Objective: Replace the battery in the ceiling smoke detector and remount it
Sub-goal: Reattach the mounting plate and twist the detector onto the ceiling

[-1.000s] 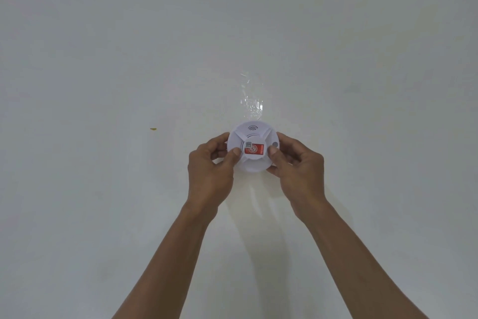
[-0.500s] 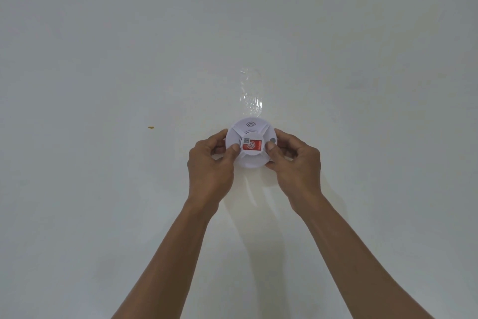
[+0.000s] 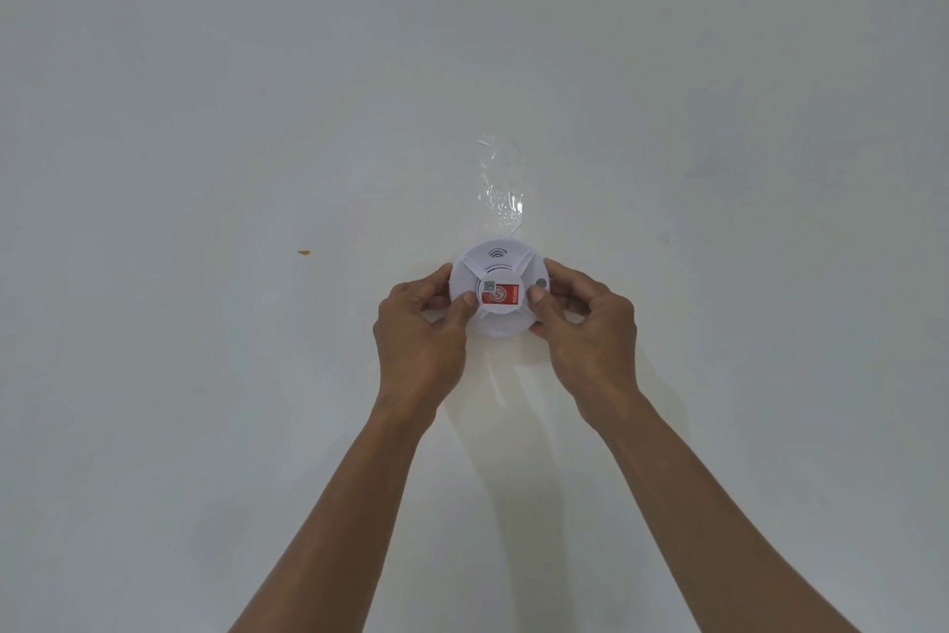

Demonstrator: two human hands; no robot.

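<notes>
The white smoke detector (image 3: 500, 287) sits against the ceiling (image 3: 205, 119), just below a clear tape strip (image 3: 500, 188). Left hand (image 3: 418, 340) and right hand (image 3: 590, 332) pinch its opposite rims. It looks light, rigid and smooth; the rim seems the best hold.

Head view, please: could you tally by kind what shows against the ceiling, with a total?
Hands: 2, left hand and right hand, both gripping the detector
Detector: 1
Red sticker: 1
Clear tape: 1
Orange speck: 1
Total: 6
</notes>
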